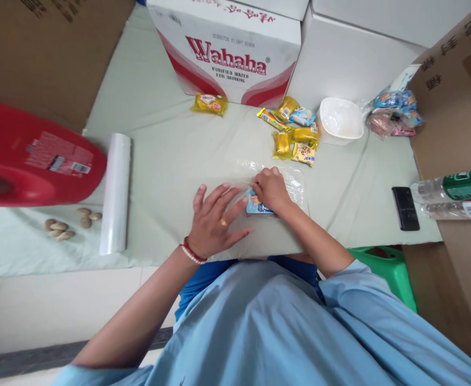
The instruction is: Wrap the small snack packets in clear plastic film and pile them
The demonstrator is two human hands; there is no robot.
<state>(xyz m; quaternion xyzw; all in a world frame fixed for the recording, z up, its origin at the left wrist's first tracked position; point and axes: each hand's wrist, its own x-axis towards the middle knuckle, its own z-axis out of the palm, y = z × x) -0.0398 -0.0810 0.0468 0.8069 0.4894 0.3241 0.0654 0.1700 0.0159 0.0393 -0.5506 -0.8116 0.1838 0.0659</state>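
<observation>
A clear plastic bag point(296, 185) lies flat on the table in front of me, with a blue snack packet point(259, 207) at its lower part. My right hand point(272, 188) is closed, its curled fingers gripping the bag's plastic just above the packet. The fingertips are partly hidden. To its left, my left hand point(215, 222) is spread out over the bag's left side, palm down. Its fingers are apart and near the packet's left edge. A red and white bracelet circles the left wrist.
Beyond the bag lie several yellow snack packets point(281, 145) and a white bowl point(340, 120). Bagged snacks point(396, 110), a black phone point(405, 208) and bottles point(456, 187) are rightward. Leftward are a plastic roll point(116, 193), nuts point(59, 227) and a red jug point(38, 155). A Wahaha box point(231, 59) stands behind.
</observation>
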